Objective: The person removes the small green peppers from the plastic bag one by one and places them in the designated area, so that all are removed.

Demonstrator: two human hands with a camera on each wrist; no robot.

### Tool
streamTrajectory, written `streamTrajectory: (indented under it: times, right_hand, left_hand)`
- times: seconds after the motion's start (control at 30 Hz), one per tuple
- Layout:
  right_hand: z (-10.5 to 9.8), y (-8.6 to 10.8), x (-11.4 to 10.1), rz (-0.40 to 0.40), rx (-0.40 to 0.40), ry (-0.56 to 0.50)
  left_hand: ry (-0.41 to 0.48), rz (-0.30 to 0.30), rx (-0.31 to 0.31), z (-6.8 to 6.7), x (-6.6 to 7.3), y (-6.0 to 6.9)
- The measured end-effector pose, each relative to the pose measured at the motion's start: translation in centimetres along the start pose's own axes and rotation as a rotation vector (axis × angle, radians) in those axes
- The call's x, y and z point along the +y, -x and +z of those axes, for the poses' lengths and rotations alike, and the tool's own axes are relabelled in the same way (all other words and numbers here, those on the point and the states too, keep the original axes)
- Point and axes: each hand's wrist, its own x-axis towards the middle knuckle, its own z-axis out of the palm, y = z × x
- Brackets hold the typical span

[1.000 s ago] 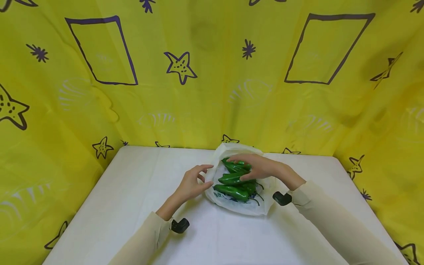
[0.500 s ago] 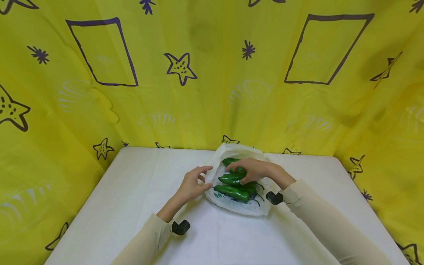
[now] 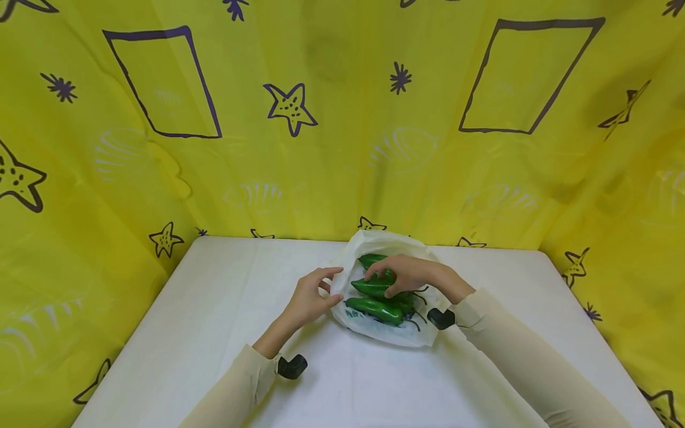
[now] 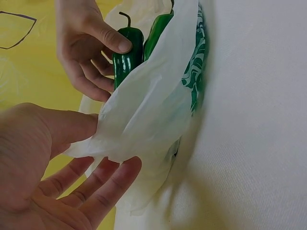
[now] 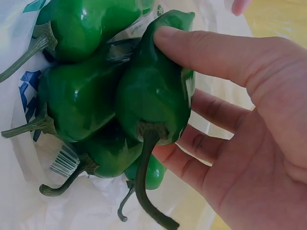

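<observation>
Several glossy green peppers (image 3: 374, 309) lie in a white plastic bag (image 3: 369, 241), its mouth spread open. My right hand (image 3: 414, 274) is inside the mouth; in the right wrist view, its thumb and fingers (image 5: 199, 50) grip one pepper (image 5: 153, 91) from either side, above the others. My left hand (image 3: 307, 299) is at the bag's left edge. The left wrist view has that hand (image 4: 53, 167) pinching the bag's rim (image 4: 129, 139) between thumb and fingertips, with the gripped pepper (image 4: 127, 62) beyond it.
A white-covered table (image 3: 342, 392) lies under the bag. Yellow curtains (image 3: 342, 154) with dark star and frame drawings hang behind it and at both sides. A barcode (image 5: 64, 160) shows on plastic among the peppers.
My right hand has moved slightly left and its fingers have closed round a pepper. My left hand has stayed at the bag's edge.
</observation>
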Motion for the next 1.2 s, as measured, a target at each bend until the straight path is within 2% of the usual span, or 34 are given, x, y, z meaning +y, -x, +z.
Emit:
streamTrajectory:
  times: [0.7, 1.2]
  right_hand:
    - [-0.1, -0.2, 0.3, 0.014, 0.010, -0.022]
    - [-1.1, 1.0, 0.0, -0.008, 0.040, -0.081]
  left_hand:
    - [0.024, -0.032, 0.007, 0.1, 0.1, 0.1]
    - [0.025, -0.056, 0.001, 0.0, -0.2, 0.0]
